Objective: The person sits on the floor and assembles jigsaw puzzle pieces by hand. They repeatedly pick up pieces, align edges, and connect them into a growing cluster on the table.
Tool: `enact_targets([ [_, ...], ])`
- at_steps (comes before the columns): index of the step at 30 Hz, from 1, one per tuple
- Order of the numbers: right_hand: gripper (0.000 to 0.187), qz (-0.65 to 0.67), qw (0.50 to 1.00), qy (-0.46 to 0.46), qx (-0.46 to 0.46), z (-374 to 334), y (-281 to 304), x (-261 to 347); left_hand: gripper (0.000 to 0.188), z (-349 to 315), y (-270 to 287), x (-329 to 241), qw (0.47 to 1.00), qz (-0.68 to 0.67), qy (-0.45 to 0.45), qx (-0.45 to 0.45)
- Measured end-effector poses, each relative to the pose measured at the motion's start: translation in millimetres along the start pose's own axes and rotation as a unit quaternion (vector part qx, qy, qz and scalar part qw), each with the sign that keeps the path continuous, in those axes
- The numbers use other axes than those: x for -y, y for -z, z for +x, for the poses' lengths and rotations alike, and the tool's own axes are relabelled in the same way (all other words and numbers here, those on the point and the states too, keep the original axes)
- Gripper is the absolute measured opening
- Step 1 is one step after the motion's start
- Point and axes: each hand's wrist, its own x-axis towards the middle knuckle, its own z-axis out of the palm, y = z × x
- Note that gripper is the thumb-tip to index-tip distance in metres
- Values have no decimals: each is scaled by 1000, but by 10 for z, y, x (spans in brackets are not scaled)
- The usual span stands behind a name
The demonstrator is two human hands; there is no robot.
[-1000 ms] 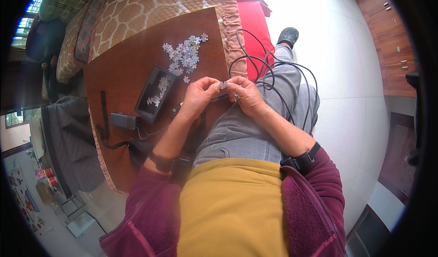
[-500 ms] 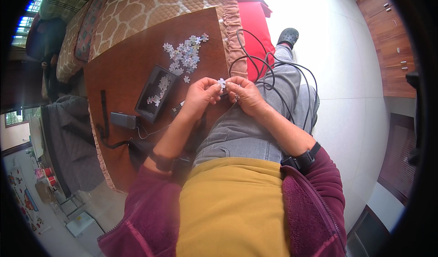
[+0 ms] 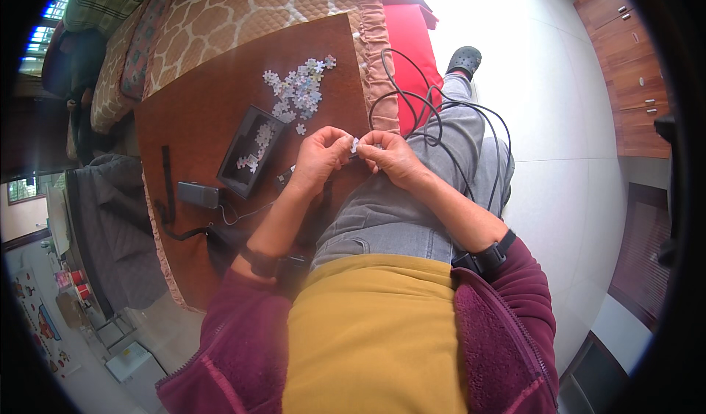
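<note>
Pale jigsaw piece [image 3: 354, 145] pinched between both hands over the lap, just off the brown tabletop [image 3: 198, 112] edge. Left hand [image 3: 320, 156] and right hand [image 3: 390, 156] closed on it fingertip to fingertip — apparently mid-fit or inspection. Loose pieces [image 3: 298, 90] and black tray [image 3: 250, 151] lying beyond. Likely needs turning for a match.

Daylight pours in from ahead of me and burns the white floor [image 3: 507, 39] to glare (no tile detail survives there), while my left side sinks into dim shadow. The fisheye bends every edge toward a black rim; the centre stays sharp.
</note>
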Motion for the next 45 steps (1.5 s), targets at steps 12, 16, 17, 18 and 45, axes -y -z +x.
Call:
enact_targets([
  [12,19,40,999,20,0,-2,19,-7,14,-12,-14,25,999,-14,-10,-29],
  [16,18,6,998,17,-59,0,2,-45,15,-18,-17,44,999,-17,-6,-29],
  [17,18,-35,996,22,-73,-4,-6,-56,15,-18,-23,53,999,-17,-4,-32],
  [18,19,-76,993,28,-86,-12,-13,-66,15,-17,-28,63,999,-17,-4,-34],
  [45,14,-322,908,193,-185,3,-106,-52,18,61,-86,221,996,-78,33,18],
])
